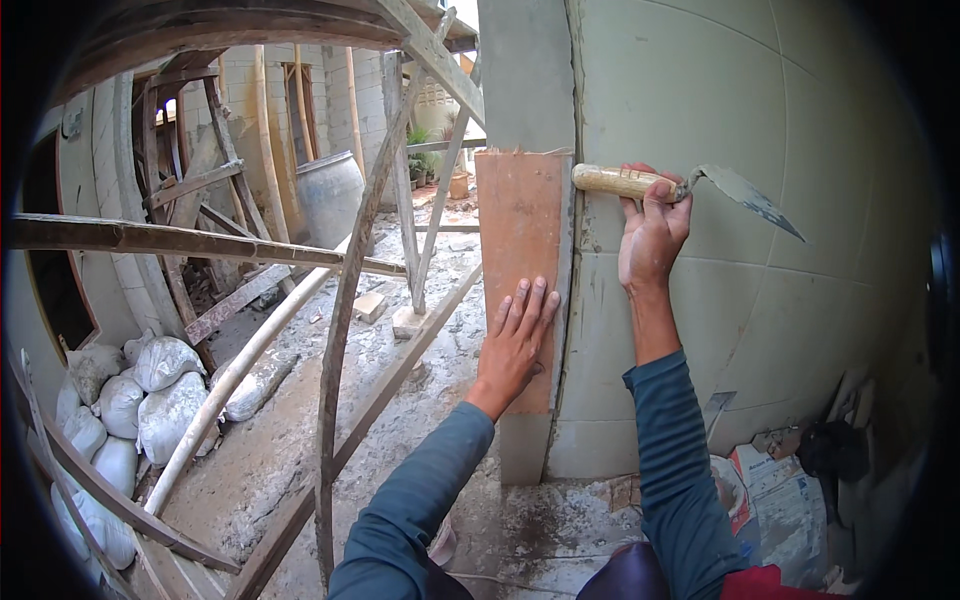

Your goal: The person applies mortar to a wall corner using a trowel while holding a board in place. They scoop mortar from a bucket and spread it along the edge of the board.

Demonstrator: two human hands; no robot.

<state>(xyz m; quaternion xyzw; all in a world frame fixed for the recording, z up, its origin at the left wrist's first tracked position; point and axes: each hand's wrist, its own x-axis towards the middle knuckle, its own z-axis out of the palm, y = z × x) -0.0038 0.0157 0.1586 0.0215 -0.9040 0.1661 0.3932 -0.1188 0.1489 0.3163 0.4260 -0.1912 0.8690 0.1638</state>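
My left hand [520, 335] lies flat, fingers stretched upward, against a reddish-brown wooden board [522, 220]. The board stands upright on the face of a grey column end [525, 80] beside the wall. Higher and to the right, my right hand [655, 225] is closed round the wooden handle of a trowel [745, 195]. The handle's butt points left and is close to the board's right edge, though I cannot tell whether they touch. The metal blade slants down to the right, with grey mortar smeared on it.
On the right is a pale tiled wall [700, 100]; paper sacks [785, 510] lie at its foot. Wooden and bamboo scaffolding [350, 290] crosses the left side. White filled sacks [165, 400] are piled at far left, and a grey drum [332, 200] stands behind. The floor [290, 440] is rough and littered.
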